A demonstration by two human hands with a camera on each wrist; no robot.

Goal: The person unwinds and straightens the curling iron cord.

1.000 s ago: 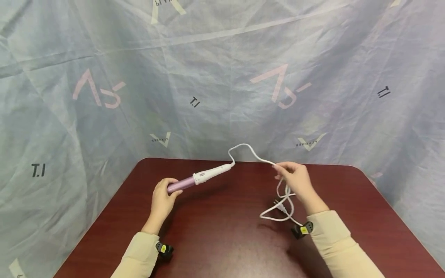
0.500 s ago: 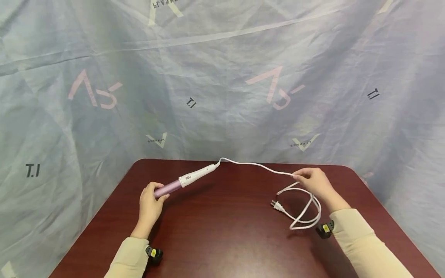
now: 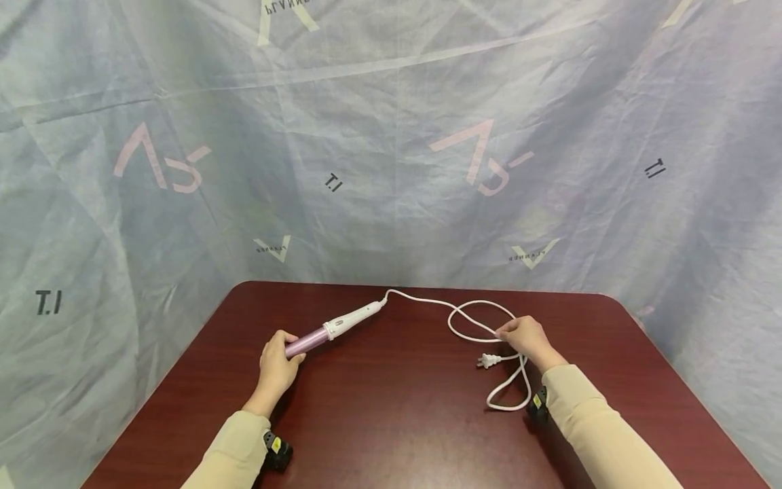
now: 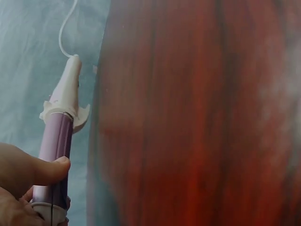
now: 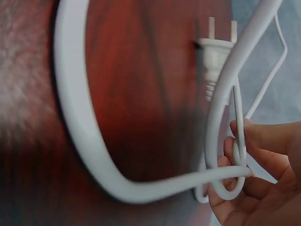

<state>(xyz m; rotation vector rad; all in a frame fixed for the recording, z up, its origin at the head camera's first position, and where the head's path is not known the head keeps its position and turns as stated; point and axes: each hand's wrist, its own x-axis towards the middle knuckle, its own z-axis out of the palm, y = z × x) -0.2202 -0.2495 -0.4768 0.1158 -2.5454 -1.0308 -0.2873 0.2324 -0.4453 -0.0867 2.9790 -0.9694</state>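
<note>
My left hand (image 3: 277, 367) grips a curling iron (image 3: 356, 318) by the far end of its metallic pink-purple barrel. Its white handle points away to the upper right, and a white cord (image 3: 421, 299) runs from the handle's tip. In the left wrist view my thumb lies along the barrel (image 4: 55, 136). On the right, the fingers of my right hand (image 3: 530, 341) pinch the cord, which loops on both sides of them. A two-pin plug (image 3: 487, 361) lies just left of that hand. The right wrist view has the plug (image 5: 217, 59) partly behind a cord strand.
A dark red wooden table (image 3: 391, 407) carries everything, its rounded far corners close to a grey-blue printed cloth (image 3: 391, 170) hung behind. Small black devices sit at both wrists, the left one (image 3: 279, 451) low over the table.
The arched cord has come down lower. My right hand went right, then back left and nearer, and a new loop lies beyond it. My left hand lowered slightly with the curling iron.
</note>
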